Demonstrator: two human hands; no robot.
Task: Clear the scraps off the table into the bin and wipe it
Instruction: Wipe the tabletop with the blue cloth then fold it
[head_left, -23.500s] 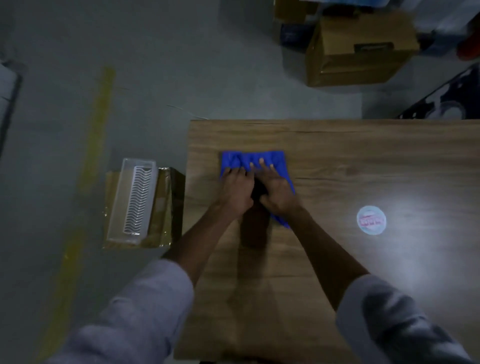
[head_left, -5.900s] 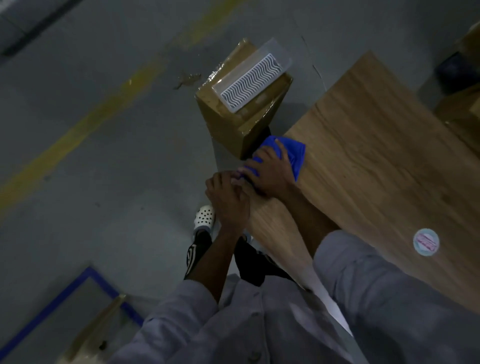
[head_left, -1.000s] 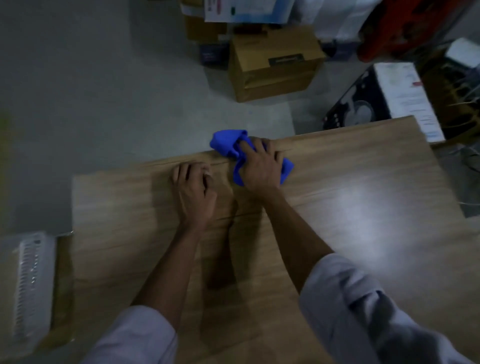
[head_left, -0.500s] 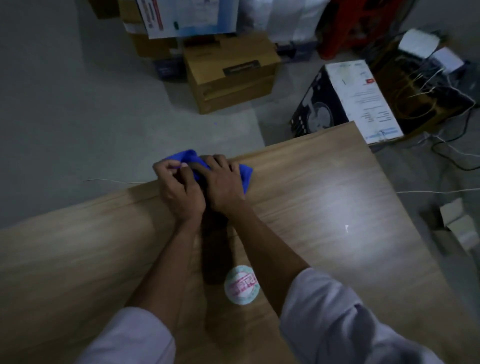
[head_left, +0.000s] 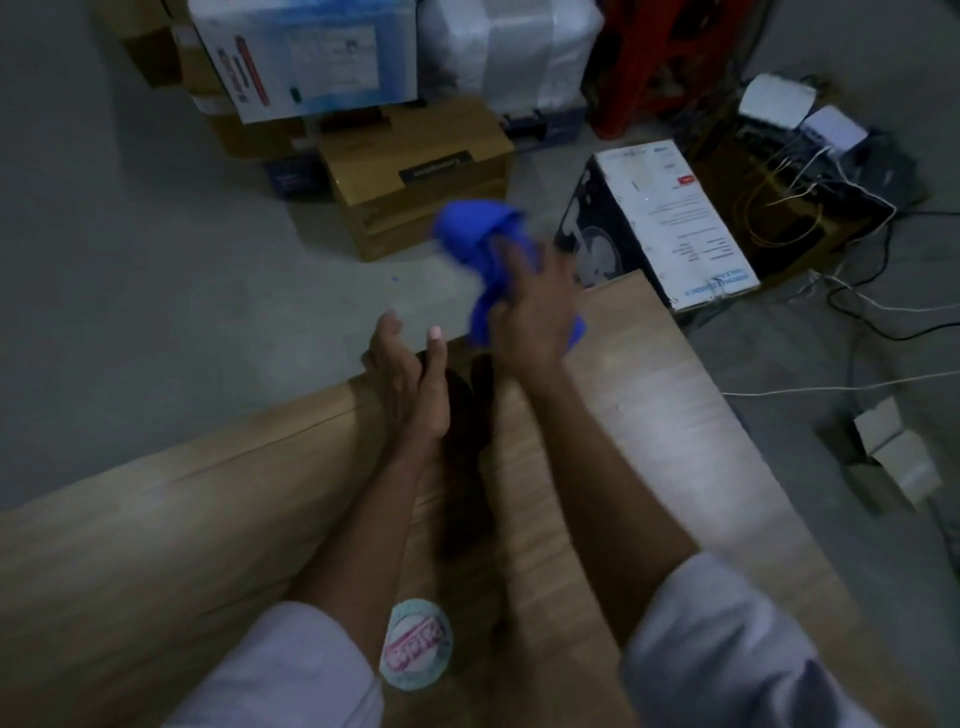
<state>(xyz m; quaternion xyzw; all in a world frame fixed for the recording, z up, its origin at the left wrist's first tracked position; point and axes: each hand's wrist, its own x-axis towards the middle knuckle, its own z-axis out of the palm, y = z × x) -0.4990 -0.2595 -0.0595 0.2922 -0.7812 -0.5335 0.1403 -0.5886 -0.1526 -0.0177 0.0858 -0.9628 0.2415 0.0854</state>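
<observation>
The blue cloth (head_left: 475, 244) is bunched up and lifted above the far edge of the wooden table (head_left: 649, 447). My right hand (head_left: 532, 317) grips its lower part, blurred by motion. My left hand (head_left: 410, 384) hovers just to the left over the table's far edge, palm turned inward, fingers apart, holding nothing. A round pale sticker (head_left: 415, 644) lies on the table between my forearms. No bin or scraps show in this view.
On the floor beyond the table stand a brown cardboard box (head_left: 415, 171), a white and black printed box (head_left: 660, 223), stacked boxes (head_left: 306, 57) and a red frame (head_left: 654, 57). Cables (head_left: 831, 291) and small white boxes (head_left: 898, 452) lie at the right.
Half a second ago both hands pressed the cloth on the table's far edge. Now my right hand has lifted it off the table and my left hand has let go.
</observation>
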